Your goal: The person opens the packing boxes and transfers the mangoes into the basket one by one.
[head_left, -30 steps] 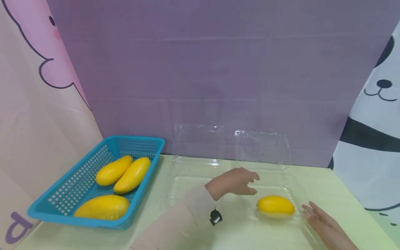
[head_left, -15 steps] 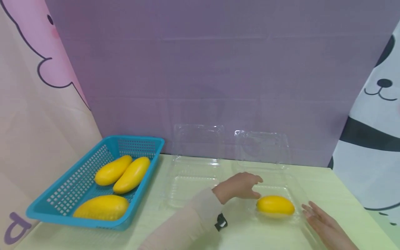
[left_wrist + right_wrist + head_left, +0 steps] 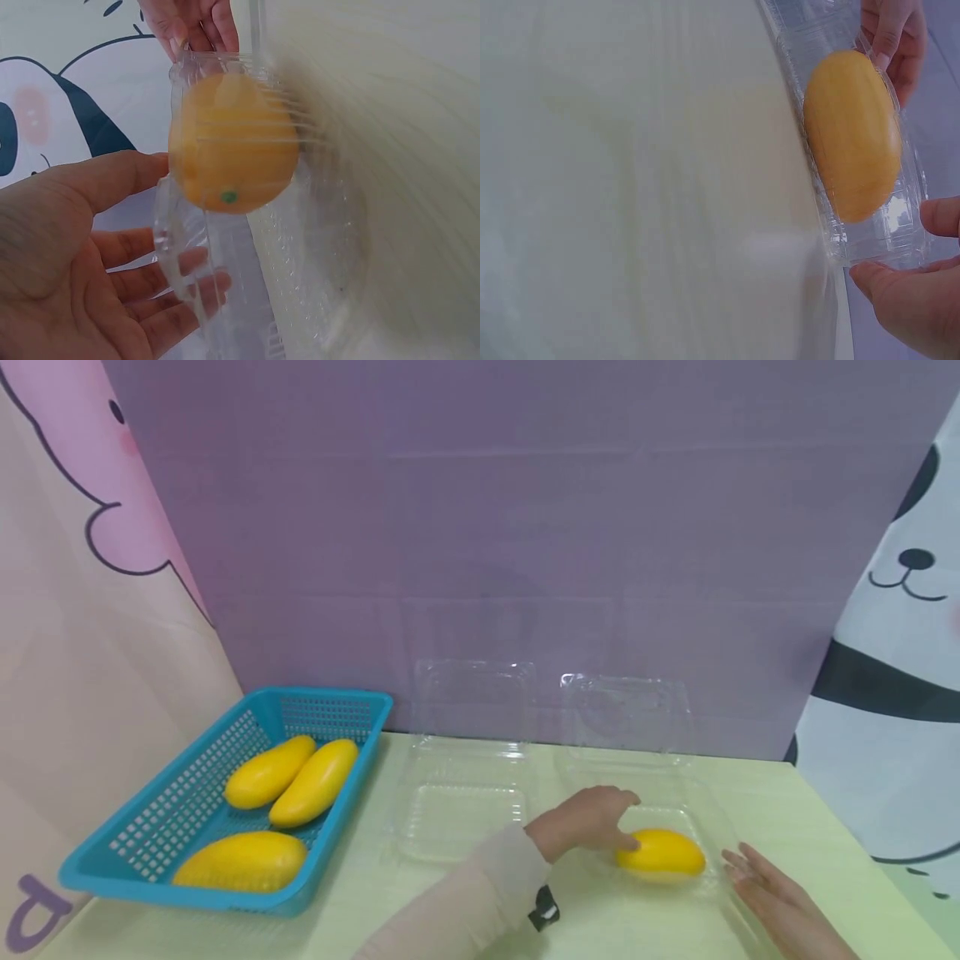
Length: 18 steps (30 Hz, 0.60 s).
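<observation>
A yellow mango (image 3: 660, 853) lies in the base of the right clear plastic clamshell box (image 3: 716, 827), whose lid stands raised behind it. My left hand (image 3: 588, 818) reaches over the box's left side, thumb tip at the mango's left end. In the left wrist view its thumb meets the box rim, and the other fingers (image 3: 169, 281) spread loosely beside the clear wall. The mango's green tip faces that camera. My right hand (image 3: 780, 893) is at the box's right end; in the right wrist view its fingertips (image 3: 874, 277) touch the box's corner and edge.
A blue mesh basket (image 3: 187, 897) with three mangoes stands on the left. Between basket and box, a second clear clamshell (image 3: 465, 822) lies with its lid raised. A purple backdrop (image 3: 480, 527) rises behind the pale table (image 3: 337, 927).
My left hand has moved right and slightly nearer, from short of the mango to its left end. The right hand, box and mango have stayed put.
</observation>
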{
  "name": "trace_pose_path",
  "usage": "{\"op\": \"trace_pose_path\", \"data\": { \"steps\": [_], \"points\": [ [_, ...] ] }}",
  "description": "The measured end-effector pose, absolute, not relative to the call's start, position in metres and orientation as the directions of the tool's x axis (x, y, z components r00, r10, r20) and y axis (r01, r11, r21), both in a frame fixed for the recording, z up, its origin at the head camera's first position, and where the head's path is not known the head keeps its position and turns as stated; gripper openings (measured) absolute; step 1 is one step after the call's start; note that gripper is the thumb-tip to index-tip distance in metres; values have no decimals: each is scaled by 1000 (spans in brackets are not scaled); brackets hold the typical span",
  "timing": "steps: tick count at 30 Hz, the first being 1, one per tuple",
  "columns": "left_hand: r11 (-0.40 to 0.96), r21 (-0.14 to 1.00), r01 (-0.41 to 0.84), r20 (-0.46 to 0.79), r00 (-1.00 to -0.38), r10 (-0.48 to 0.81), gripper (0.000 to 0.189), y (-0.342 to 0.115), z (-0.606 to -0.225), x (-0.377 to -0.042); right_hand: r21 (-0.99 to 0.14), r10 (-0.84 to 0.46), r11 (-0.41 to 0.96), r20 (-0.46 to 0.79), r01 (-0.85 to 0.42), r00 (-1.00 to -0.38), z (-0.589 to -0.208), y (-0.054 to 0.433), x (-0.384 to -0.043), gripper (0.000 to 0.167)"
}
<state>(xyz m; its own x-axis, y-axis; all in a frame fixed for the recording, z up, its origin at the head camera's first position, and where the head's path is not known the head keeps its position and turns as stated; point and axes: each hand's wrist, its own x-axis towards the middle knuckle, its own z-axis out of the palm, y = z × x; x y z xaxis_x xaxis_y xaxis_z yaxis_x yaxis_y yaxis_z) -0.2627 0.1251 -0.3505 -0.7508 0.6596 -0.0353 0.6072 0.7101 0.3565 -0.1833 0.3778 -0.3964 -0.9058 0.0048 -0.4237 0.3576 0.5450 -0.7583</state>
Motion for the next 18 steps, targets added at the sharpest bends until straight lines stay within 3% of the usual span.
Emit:
{"op": "trace_pose_path", "data": {
  "steps": [18],
  "points": [
    [694,441,569,-112,-732,672,51,133,-359,-263,-741,13,565,-431,363,-902,-396,377,-183,97]
  ]
}}
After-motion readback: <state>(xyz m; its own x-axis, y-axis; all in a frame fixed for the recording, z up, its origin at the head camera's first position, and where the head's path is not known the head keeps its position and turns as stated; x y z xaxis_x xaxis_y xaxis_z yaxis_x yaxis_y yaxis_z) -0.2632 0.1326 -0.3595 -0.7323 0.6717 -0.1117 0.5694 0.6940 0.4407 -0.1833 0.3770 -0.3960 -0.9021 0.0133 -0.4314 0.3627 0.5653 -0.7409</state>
